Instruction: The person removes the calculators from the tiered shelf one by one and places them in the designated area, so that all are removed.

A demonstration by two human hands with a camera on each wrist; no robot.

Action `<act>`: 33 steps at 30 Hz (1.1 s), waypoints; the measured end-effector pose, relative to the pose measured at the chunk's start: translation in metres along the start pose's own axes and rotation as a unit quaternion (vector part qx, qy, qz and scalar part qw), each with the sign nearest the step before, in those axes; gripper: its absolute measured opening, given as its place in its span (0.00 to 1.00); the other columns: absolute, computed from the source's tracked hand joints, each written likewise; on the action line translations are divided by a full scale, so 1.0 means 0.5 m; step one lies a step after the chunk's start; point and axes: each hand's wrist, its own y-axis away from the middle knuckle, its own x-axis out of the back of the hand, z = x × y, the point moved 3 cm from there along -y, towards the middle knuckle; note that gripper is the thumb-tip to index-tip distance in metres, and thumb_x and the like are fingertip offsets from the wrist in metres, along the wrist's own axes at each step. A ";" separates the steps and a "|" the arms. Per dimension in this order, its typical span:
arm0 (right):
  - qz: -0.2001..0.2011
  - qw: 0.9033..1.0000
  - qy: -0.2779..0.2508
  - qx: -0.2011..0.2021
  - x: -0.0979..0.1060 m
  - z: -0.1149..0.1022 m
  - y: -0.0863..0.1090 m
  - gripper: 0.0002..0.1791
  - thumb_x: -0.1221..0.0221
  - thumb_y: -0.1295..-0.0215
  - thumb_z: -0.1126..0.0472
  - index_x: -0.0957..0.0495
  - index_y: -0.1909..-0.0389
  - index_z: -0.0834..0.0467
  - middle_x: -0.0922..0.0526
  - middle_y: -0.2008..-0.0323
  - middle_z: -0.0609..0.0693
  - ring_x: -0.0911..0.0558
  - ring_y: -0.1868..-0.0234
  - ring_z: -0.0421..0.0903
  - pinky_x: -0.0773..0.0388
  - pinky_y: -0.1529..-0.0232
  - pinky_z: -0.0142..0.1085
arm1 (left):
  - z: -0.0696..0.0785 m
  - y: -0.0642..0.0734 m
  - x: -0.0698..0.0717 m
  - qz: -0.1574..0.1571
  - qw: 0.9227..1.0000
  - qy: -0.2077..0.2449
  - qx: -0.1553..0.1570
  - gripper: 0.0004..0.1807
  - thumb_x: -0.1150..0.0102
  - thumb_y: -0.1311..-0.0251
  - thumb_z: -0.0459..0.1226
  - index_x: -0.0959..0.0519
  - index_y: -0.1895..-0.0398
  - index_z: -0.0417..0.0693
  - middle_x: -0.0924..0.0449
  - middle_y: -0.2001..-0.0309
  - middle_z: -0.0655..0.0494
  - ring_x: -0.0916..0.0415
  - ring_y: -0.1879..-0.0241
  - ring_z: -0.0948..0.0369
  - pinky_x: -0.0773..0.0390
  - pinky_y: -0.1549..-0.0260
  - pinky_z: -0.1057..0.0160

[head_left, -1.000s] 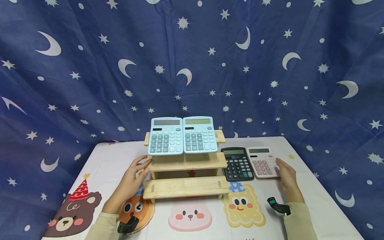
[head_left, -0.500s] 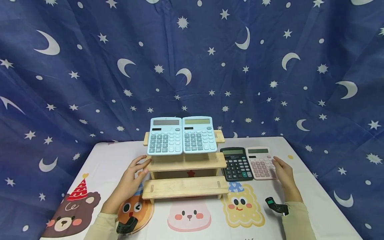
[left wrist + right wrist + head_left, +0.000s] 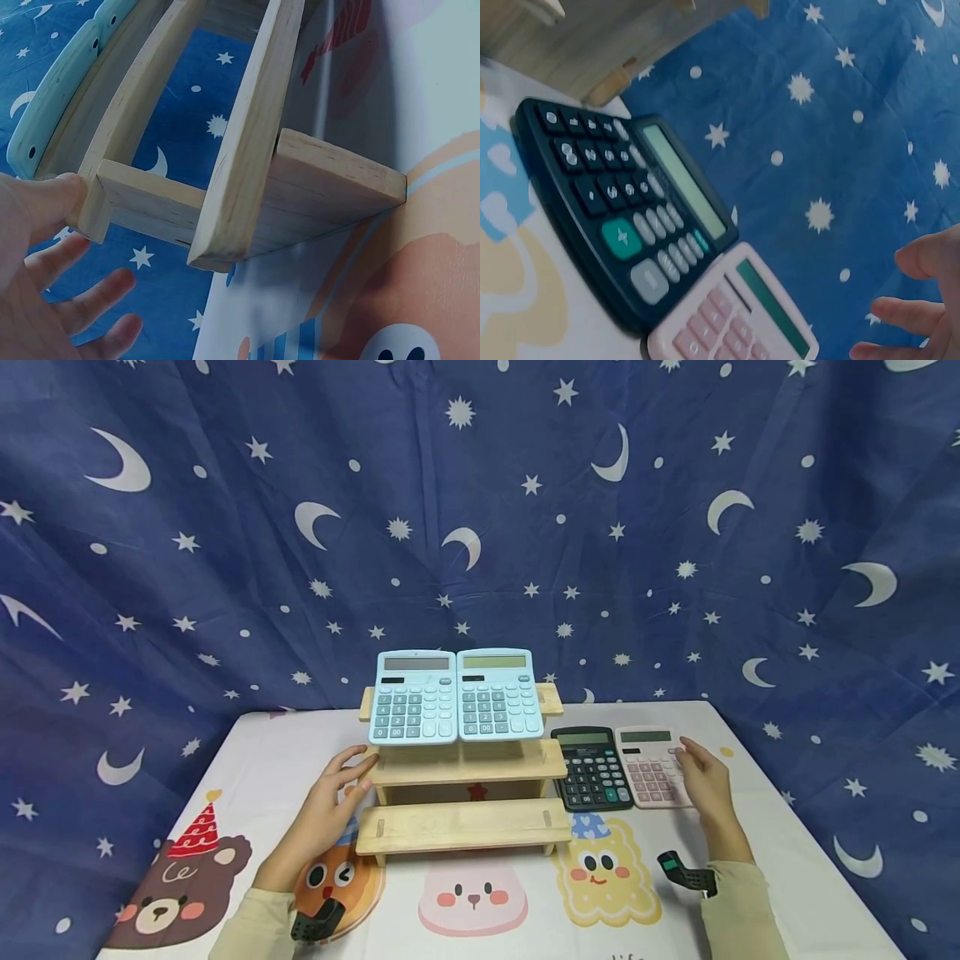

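My left hand [image 3: 330,806] touches the left end of a three-tier wooden shelf [image 3: 465,827], fingertips at the end of its middle board. In the left wrist view the fingers of that hand [image 3: 64,270] spread, one resting against the board's end. Two light blue calculators [image 3: 415,702] [image 3: 500,697] lean side by side on the top tier. My right hand [image 3: 708,781] hovers at the right edge of a pink calculator [image 3: 652,768], fingers loosely bent and gripping nothing. A black calculator [image 3: 592,768] lies directly left of the pink one, between it and the shelf.
A white tablecloth [image 3: 525,947] with cartoon prints, such as a bear [image 3: 176,893] and a yellow biscuit [image 3: 607,877], covers the table. A dark blue curtain [image 3: 480,527] with moons and stars hangs behind. Dark wrist devices [image 3: 318,922] show at both sleeves.
My right hand has moved slightly left and away from me along the pink calculator's edge. The pink calculator's near edge sits slightly lower than before. The left hand stays at the shelf.
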 end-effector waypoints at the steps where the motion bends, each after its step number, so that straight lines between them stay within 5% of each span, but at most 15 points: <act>1: 0.000 1.000 -0.002 0.004 -0.001 -0.006 0.003 0.31 0.58 0.19 0.52 0.41 0.23 0.63 0.43 0.23 0.69 0.41 0.22 0.66 0.44 0.23 0.57 | 0.000 0.000 0.000 0.000 1.000 -0.001 0.000 0.22 0.47 0.26 0.34 0.27 0.33 0.33 0.37 0.28 0.35 0.41 0.27 0.32 0.37 0.35 0.28; 12: -0.032 0.997 -0.036 0.064 -0.021 -0.074 0.043 0.29 0.56 0.19 0.54 0.39 0.24 0.63 0.35 0.26 0.65 0.38 0.23 0.60 0.43 0.22 0.52 | -0.004 0.005 -0.004 -0.006 1.000 -0.003 0.008 0.22 0.48 0.25 0.35 0.28 0.32 0.33 0.38 0.27 0.35 0.43 0.27 0.33 0.37 0.35 0.28; 15: -0.040 0.996 -0.035 0.075 -0.031 -0.093 0.053 0.28 0.56 0.19 0.54 0.37 0.25 0.62 0.33 0.26 0.63 0.34 0.25 0.53 0.37 0.25 0.38 | -0.003 0.006 -0.004 -0.005 1.000 -0.004 0.008 0.22 0.48 0.25 0.35 0.28 0.32 0.33 0.38 0.27 0.35 0.43 0.27 0.33 0.36 0.35 0.28; 20: -0.052 0.994 -0.048 0.084 -0.050 -0.120 0.065 0.26 0.55 0.19 0.55 0.35 0.26 0.60 0.30 0.28 0.61 0.30 0.41 0.27 0.35 0.48 0.14 | -0.003 0.004 -0.004 -0.003 1.000 -0.006 0.009 0.22 0.47 0.26 0.33 0.28 0.33 0.32 0.38 0.27 0.34 0.42 0.27 0.32 0.37 0.35 0.28; 23: -0.064 0.993 -0.053 0.084 -0.064 -0.132 0.068 0.26 0.55 0.19 0.55 0.35 0.26 0.59 0.29 0.29 0.61 0.32 0.47 0.21 0.34 0.51 0.13 | -0.001 0.001 -0.002 -0.005 1.000 -0.007 0.009 0.22 0.47 0.27 0.33 0.27 0.33 0.32 0.38 0.28 0.34 0.42 0.27 0.32 0.38 0.34 0.28; 33: -0.095 0.986 -0.080 0.109 -0.113 -0.179 0.078 0.24 0.54 0.19 0.58 0.32 0.28 0.59 0.25 0.32 0.61 0.24 0.48 0.27 0.27 0.46 0.20 | 0.007 -0.006 0.008 -0.012 1.000 -0.013 0.009 0.22 0.45 0.27 0.34 0.26 0.34 0.32 0.37 0.28 0.34 0.40 0.28 0.31 0.35 0.37 0.27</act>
